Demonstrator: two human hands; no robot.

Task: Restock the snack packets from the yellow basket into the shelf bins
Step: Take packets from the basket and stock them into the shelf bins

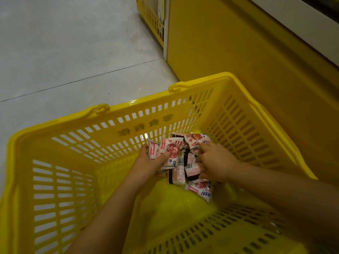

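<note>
Yellow basket (113,125) sits on a pale tiled floor (64,52), its right side close against a yellow panel (238,52) of the shelving. A white trim strip (166,33) runs up the panel's left edge. Beyond it, far centre, is part of a slatted yellow rack (152,17).

Snack packets (183,162): pink-and-white wrappers with barcodes and dark end strips, bunched in 1 cluster toward the far right of the basket bottom. The near and left parts of the bottom show bare yellow plastic.

Both forearms reach in from the near edge, 2 hands at the cluster.

Left hand (148,164): on the cluster's left side, gripping a small stack of packets. The thumb lies across the printed face of the front one and the fingers wrap behind (fingertips hidden by the wrappers).

Right hand (218,162): on the cluster's right side, knuckles up, fingers curled down into the pile and closed on packets. I cannot tell how many it holds.

1 loose packet (200,189) lies just near of the right hand on the basket bottom, printed face up, not held.
</note>
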